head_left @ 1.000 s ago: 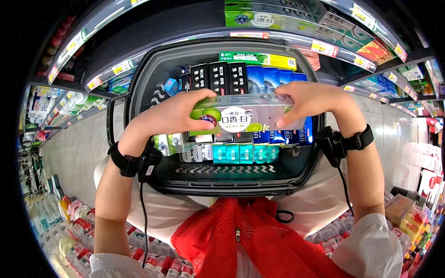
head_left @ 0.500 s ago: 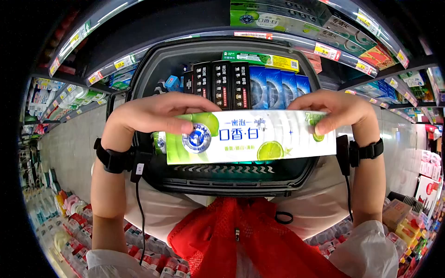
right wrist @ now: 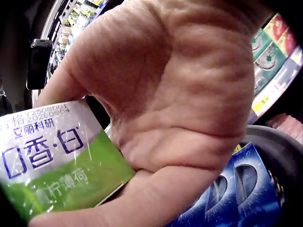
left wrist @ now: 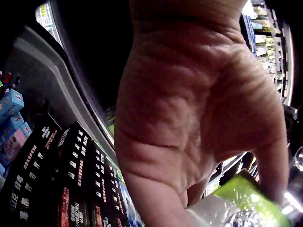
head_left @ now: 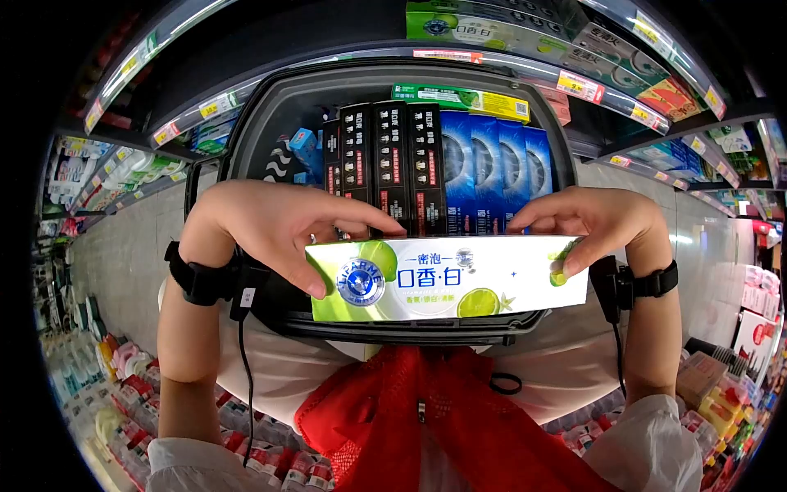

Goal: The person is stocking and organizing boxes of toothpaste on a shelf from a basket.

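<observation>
- Across the top of the head view: dark store shelf point(head_left: 279, 37), stacked boxes point(head_left: 492, 33) at upper right, price tags point(head_left: 580, 84) along the edge.
- Just before the shelf: black basket point(head_left: 275, 107), packed with goods.
- Below the basket, at the wearer's front: red garment point(head_left: 410, 426), partly mesh.
- Over the basket's near side: white-and-green box point(head_left: 447, 279), long, held crosswise, printed face toward the head camera.
- At the box's left end: left grip point(head_left: 270, 230), partly closed on it, thumb on the front, fingers behind.
- At its right end: right grip point(head_left: 602, 221), likewise partly closed on it, thumb in front, fingers behind.
- Beyond the held box: black boxes point(head_left: 393, 164), side by side.
- Just right of those: blue boxes point(head_left: 484, 164), also in a row.
- Near the basket's far rim: green-and-yellow box point(head_left: 459, 100), lengthwise.
- Left of the black boxes: light-blue boxes point(head_left: 304, 146), small.
</observation>
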Tool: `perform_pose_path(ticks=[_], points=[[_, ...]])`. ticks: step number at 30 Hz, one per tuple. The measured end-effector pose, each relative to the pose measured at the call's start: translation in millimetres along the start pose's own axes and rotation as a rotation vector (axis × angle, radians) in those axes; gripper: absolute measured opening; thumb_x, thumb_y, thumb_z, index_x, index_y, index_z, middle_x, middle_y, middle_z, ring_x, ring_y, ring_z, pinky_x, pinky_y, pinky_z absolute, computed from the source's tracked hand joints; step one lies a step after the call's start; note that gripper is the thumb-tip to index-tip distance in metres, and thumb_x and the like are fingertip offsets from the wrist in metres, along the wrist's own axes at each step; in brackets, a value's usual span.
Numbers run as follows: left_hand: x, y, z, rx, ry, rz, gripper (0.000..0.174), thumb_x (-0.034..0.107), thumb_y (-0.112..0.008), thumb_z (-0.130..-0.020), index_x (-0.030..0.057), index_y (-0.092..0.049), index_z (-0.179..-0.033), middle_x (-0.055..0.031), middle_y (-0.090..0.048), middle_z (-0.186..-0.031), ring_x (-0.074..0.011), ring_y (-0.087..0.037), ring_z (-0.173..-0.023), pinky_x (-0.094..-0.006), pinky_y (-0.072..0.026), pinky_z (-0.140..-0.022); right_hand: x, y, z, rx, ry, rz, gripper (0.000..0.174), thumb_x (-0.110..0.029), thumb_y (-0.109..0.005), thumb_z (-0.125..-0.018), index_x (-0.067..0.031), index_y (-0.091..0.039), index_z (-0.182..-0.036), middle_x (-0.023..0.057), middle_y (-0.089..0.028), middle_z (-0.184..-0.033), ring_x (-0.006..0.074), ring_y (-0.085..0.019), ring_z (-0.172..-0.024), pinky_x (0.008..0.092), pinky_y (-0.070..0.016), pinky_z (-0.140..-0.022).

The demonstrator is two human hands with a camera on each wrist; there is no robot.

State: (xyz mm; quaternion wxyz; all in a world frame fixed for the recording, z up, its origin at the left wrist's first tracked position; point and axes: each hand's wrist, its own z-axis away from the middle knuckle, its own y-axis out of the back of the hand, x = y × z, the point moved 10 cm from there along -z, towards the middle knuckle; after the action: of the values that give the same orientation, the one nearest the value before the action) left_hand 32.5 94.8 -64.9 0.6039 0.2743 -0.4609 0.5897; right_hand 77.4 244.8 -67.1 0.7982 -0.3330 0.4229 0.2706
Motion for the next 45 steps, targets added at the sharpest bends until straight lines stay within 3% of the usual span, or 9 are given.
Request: perform_pose_path(ticks=[9,21,40,45], points=[[-5,1,0,-0.042,-0.014,-0.088,0.086,0.011,-0.076,-0.063,-0.0046,-0.024,-0.131,-0.0197,-0.037,-0.127,-0.0256,-0.046,-0.111,-0.0358,-0.0467,-0.086,1,0,-1,-0.006,-0.012,0.012,0.060,-0.012,-0.069,-0.073,0.0079,-0.038,-0.120,0.0148,-0.053,-0.110,0.0148,-0.050,-0.099,0.0262,-0.0428,-0.083],[-1,1,0,-0.029,-0.014,-0.181,0.086,0.012,-0.075,-0.064,-0.0051,-0.024,-0.130,-0.0202,-0.037,-0.127,-0.0260,-0.048,-0.110,-0.0334,-0.0498,-0.080,2,2,-2,0.003,0.001,0.045,0.061,-0.013,-0.070,-0.072,0.0077,-0.038,-0.120,0.0146,-0.053,-0.110,0.0156,-0.050,-0.099,0.0266,-0.0421,-0.083],[1,1,-3,-0.027,-0.067,-0.163,0.085,0.011,-0.075,-0.063,-0.0037,-0.025,-0.131,-0.0216,-0.037,-0.128,-0.0278,-0.046,-0.112,-0.0343,-0.0492,-0.081,3,3,-2,0.010,0.011,0.059,0.063,-0.015,-0.071,-0.071,0.0076,-0.038,-0.120,0.0143,-0.052,-0.111,0.0154,-0.050,-0.099,0.0260,-0.0420,-0.084],[-9,2,-2,-0.010,0.031,-0.115,0.085,0.012,-0.074,-0.064,-0.0036,-0.025,-0.131,-0.0217,-0.037,-0.128,-0.0283,-0.046,-0.112,-0.0345,-0.0493,-0.081,2,2,-2,0.007,0.003,0.060,0.062,-0.015,-0.071,-0.071,0.0074,-0.039,-0.120,0.0145,-0.053,-0.111,0.0156,-0.050,-0.099,0.0269,-0.0423,-0.084]])
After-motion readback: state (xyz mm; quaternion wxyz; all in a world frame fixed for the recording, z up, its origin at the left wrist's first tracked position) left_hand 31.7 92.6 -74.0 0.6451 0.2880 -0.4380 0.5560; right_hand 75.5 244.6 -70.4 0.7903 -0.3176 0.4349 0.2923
